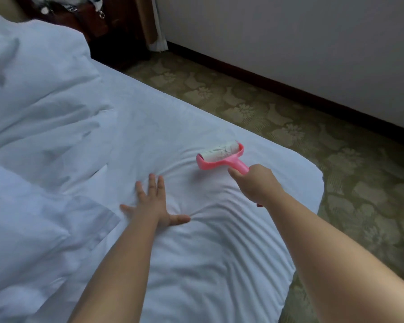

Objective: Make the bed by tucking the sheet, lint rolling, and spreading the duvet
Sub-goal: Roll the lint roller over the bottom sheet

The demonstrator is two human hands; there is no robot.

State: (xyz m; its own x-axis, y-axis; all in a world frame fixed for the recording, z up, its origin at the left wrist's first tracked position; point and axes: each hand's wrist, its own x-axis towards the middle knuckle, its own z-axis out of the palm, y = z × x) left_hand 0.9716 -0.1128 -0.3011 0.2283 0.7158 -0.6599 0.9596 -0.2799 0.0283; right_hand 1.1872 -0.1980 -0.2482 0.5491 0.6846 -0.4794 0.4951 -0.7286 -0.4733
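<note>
Pink plastic lint roller rests on the white cotton sheet near the bed's far corner — its handle runs back toward the person, its paper drum lies crosswise. The right hand grips the handle. The left hand presses flat on the sheet, fingers splayed — creases fan out beside it. A rumpled white duvet is heaped at left.

— White cotton fitted sheet: stretched over the mattress across the middle of the frame, rippled into radiating creases at lower centre.

— Pink plastic lint roller with white sticky paper drum: right of centre, drum down on the sheet, paper speckled with lint, handle slanting toward lower right.

— Bulky white duvet: bunched in rumpled folds along the left edge.
</note>
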